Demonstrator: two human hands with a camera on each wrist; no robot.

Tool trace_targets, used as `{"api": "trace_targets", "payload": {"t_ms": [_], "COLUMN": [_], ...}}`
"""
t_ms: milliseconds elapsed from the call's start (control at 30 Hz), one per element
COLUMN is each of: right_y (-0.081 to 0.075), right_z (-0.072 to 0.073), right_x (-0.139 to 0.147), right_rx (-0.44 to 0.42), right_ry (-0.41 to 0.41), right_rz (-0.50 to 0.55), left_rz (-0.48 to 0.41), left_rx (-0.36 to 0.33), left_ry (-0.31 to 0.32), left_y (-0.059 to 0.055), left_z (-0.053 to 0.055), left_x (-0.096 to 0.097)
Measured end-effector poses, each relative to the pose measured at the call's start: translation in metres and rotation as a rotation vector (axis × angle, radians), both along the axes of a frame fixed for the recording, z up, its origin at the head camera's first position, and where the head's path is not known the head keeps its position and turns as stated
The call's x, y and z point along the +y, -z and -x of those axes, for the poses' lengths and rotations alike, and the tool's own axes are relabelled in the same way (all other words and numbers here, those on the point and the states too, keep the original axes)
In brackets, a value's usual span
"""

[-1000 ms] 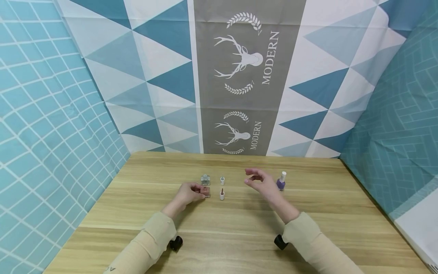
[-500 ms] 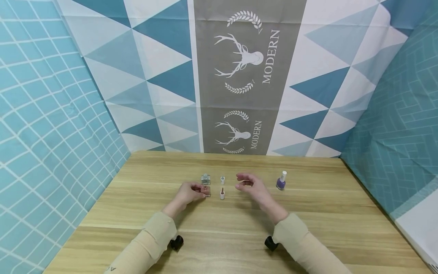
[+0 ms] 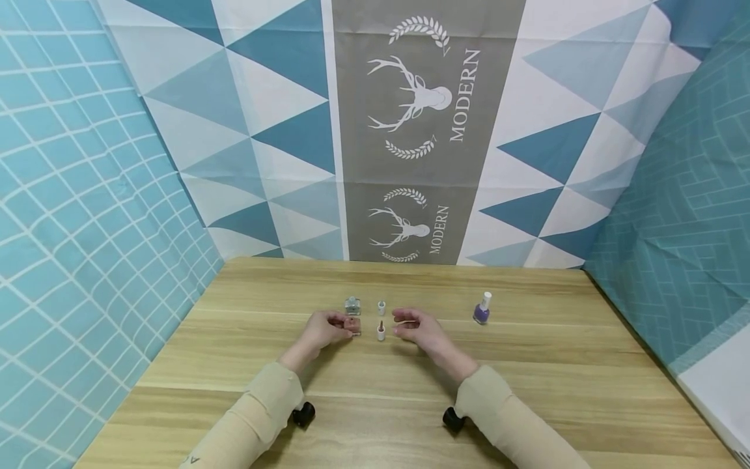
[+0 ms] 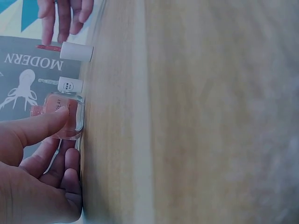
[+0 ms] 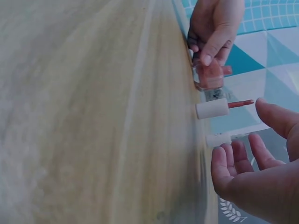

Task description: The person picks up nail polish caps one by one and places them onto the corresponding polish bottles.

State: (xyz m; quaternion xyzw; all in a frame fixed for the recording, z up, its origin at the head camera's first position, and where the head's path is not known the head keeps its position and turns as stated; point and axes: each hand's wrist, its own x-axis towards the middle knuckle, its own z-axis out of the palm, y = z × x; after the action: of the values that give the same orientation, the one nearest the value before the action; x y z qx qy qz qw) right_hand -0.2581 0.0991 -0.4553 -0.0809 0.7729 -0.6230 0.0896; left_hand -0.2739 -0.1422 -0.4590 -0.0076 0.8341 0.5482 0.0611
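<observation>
Between left thumb and fingers, my left hand (image 3: 321,329) pinches an uncapped pink nail polish bottle (image 4: 71,116) standing on the table. Right of that bottle, a white brush cap (image 5: 212,108) stands upside down, its pink-coated brush pointing up. My right hand (image 3: 419,330) hovers just right of this cap, thumb and fingers spread apart and holding nothing. Farther back stands a second white brush cap (image 3: 381,309), also brush up. A clear nail polish bottle (image 3: 353,306), uncapped, sits right behind the pink one.
A capped purple nail polish bottle (image 3: 482,312) stands to the right on the wooden table (image 3: 375,417). Patterned cloth (image 3: 404,169) hangs behind the far table edge, with blue tile-print cloth (image 3: 76,195) along the left side.
My right hand has moved left and slightly nearer, from beside the purple bottle to beside the front brush cap. The left hand keeps its hold on the pink bottle.
</observation>
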Motion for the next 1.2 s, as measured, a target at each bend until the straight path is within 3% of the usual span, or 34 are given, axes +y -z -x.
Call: {"api": "trace_targets", "payload": {"t_ms": [300, 633, 967, 1200], "right_y": [0.006, 0.006, 0.008, 0.007], "right_z": [0.008, 0.013, 0.021, 0.024], "right_x": [-0.005, -0.01, -0.017, -0.018], "right_rx": [-0.01, 0.069, 0.111, 0.177], "right_ry": [-0.049, -0.205, -0.214, -0.221], "right_rz": [-0.038, -0.143, -0.308, -0.356], "left_rz": [-0.025, -0.014, -0.015, -0.011], "left_rx": [-0.006, -0.008, -0.004, 0.005], "left_ry": [0.006, 0.003, 0.009, 0.016], "left_y": [-0.003, -0.003, -0.002, -0.003], "left_z": [-0.001, -0.002, -0.001, -0.001], "left_x": [-0.002, -0.002, -0.003, -0.002]}}
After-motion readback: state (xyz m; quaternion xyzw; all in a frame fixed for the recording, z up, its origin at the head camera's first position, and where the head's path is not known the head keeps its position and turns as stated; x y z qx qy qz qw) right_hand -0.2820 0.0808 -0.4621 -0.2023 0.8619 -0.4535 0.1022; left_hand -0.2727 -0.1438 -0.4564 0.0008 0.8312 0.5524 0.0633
